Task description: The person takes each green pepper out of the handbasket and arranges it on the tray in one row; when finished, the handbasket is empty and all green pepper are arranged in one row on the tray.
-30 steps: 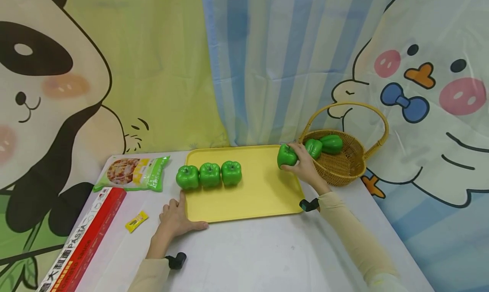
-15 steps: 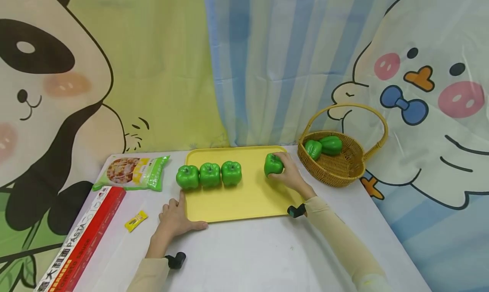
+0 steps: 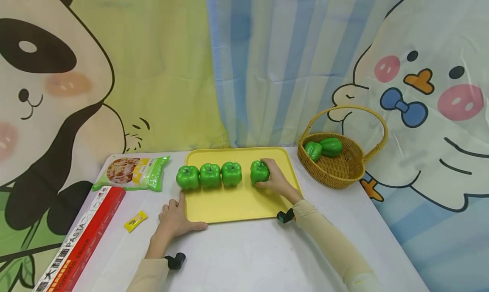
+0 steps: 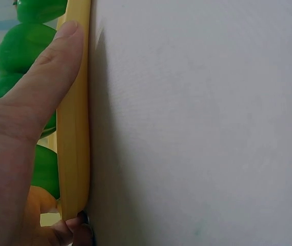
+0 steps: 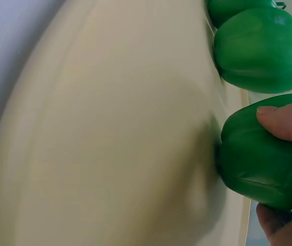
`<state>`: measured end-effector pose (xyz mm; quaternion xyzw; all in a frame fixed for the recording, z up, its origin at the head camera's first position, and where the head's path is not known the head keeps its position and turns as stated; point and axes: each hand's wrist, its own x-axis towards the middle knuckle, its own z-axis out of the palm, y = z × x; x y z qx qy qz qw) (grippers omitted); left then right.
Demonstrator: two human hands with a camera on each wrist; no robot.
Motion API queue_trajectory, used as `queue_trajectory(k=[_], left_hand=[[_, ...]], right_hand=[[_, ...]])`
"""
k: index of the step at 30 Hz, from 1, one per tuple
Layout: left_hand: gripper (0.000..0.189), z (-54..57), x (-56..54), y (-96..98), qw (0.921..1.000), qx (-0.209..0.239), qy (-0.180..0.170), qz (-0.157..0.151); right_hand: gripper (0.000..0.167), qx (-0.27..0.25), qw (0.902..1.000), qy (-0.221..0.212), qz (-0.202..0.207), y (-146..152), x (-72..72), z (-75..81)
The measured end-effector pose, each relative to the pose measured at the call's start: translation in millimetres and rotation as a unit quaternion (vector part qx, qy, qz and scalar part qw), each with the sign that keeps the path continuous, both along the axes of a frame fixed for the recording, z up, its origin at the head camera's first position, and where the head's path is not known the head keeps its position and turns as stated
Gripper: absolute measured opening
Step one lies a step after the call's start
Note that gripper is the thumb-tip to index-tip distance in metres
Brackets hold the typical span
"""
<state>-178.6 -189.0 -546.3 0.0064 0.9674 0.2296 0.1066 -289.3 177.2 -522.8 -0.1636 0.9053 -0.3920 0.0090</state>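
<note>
Glossy, lobed green pepper [image 3: 258,173] in right grip [image 3: 277,181], smooth tray [image 3: 237,205] beneath

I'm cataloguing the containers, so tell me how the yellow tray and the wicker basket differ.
The yellow tray is flat and rectangular; the wicker basket is rounded and deeper, with an arched handle. The tray looks smooth, the basket woven. The left hand touches the tray; neither hand touches the basket. Both hold green peppers.

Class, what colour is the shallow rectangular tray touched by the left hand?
The shallow rectangular tray is yellow; it shows best in the head view.
</note>
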Motion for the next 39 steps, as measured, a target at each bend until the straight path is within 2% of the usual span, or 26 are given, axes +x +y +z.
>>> queue_trajectory(k=[15,39], left_hand=[[0.154,-1.0,-2.9,0.1,1.0000,0.003,-0.005,0.002],[0.153,1.1,-0.4,0.6,1.0000,0.000,-0.005,0.000]], right_hand=[[0.096,0.013,0.9997,0.004,0.018,-20.2,-0.4,1.4],[0.103,0.011,0.9999,-0.001,0.011,-22.7,3.2,1.2]])
